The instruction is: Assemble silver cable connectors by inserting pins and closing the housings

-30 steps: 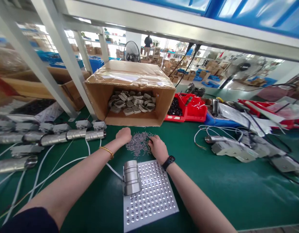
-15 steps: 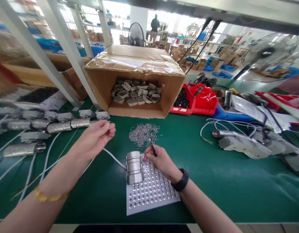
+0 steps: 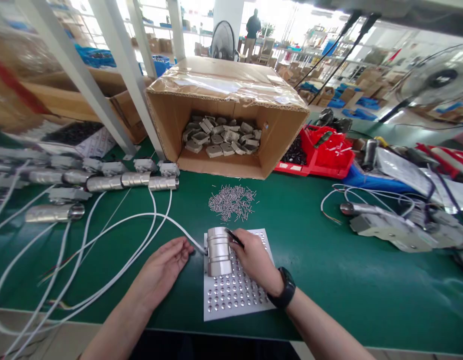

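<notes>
A silver ribbed metal cylinder with a white cable lies on the left edge of a perforated metal plate on the green table. My right hand rests on the plate beside the cylinder, fingers closed on a thin black tool whose tip touches the cylinder's top. My left hand lies on the table just left of the cylinder, fingers together near the cable's end; whether it holds anything I cannot make out. A heap of small metal pins lies beyond the plate.
An open cardboard box of grey parts lies on its side behind the pins. Red bins stand to its right. Rows of finished cylinders with white cables fill the left. Grey assemblies lie at right. A person stands far back.
Both hands came back from the pin heap to the plate. My left hand dropped from mid-air to the table beside the cylinder; my right hand brought the black tool to the cylinder's top.
</notes>
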### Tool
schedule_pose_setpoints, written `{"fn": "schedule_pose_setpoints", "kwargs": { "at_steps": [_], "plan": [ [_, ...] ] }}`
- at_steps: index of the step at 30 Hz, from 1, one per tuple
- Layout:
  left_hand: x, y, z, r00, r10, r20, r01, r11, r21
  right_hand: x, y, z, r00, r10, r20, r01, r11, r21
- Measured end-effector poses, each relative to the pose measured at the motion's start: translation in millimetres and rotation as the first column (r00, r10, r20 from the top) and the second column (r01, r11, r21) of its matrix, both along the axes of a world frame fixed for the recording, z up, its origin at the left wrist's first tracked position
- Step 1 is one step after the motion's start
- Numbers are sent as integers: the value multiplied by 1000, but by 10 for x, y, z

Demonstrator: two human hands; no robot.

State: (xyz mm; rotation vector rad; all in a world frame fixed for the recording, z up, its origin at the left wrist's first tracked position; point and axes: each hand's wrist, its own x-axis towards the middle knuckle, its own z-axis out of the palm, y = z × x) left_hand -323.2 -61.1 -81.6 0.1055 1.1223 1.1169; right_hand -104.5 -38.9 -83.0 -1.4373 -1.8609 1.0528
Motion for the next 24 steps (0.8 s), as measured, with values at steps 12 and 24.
{"fn": "schedule_pose_setpoints", "kwargs": {
  "at_steps": [12,24],
  "plan": [
    [129,114,-86,983,-48,-180,66,994,92,34,-172,-125,993,47,106,-65,983,174],
    [93,234,-101,245,-163,-956,812,573,111,828,918,-183,846,-307,435,245,950,194]
  ]
}}
